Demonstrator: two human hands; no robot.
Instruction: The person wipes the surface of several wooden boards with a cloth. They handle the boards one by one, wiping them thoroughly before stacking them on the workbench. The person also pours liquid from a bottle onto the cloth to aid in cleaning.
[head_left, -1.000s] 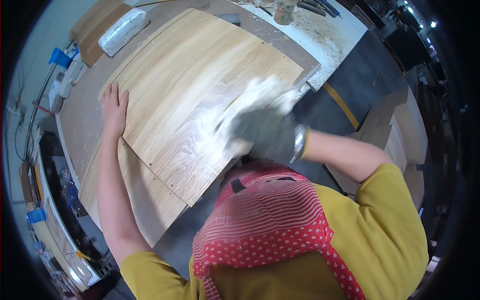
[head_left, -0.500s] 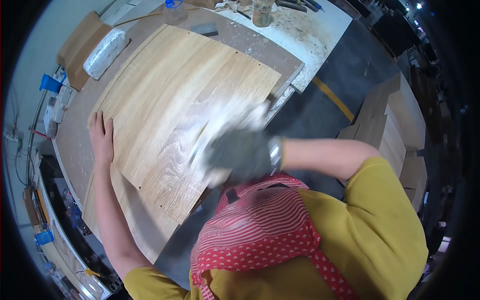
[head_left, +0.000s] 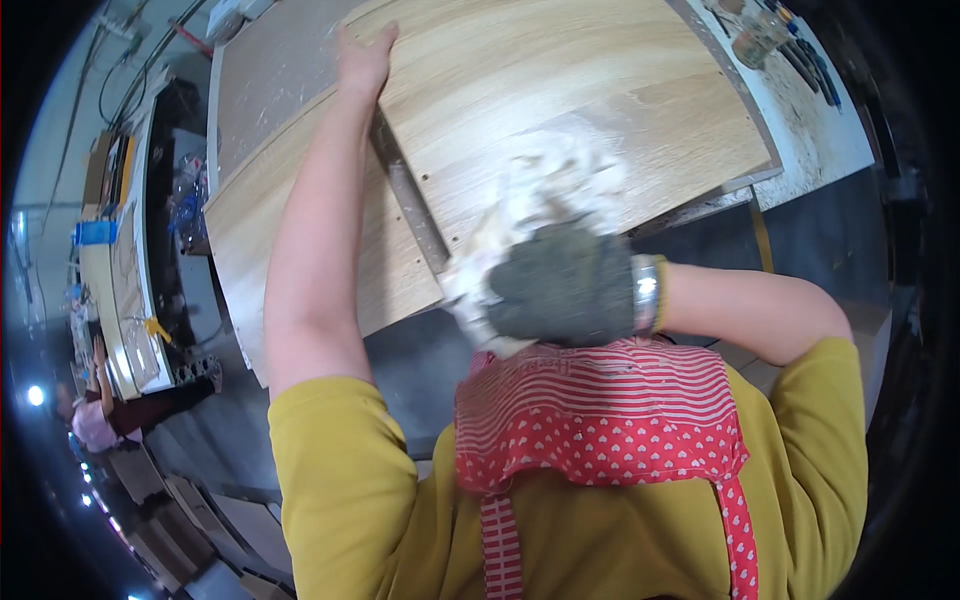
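A dark grey-green glove covers my right hand [head_left: 565, 288], whose fingers close on a crumpled white cloth [head_left: 560, 180]. The cloth lies over the near edge of a light wood-grain panel [head_left: 560, 75] and is slightly blurred. My bare left hand [head_left: 366, 58] rests at the panel's far left edge, its visible fingers spread and touching the wood. To the left lies a second wood-grain panel [head_left: 305, 215] under my left forearm. A narrow grey-brown strip [head_left: 408, 185] shows between the panels. Small dark holes dot both panels near their edges.
The grey-brown worktable [head_left: 270, 110] extends to the far left. A jar [head_left: 757, 42] and dark-handled tools [head_left: 808, 68] are on the white stained surface at far right. At left stands a side bench with a blue container [head_left: 95, 233]; another person [head_left: 98, 420] is near it.
The view has swung, moving the panels and hands within the picture. A strip now shows between the panels, which overlapped before. My right hand keeps the cloth; my left hand stays at the panel's edge.
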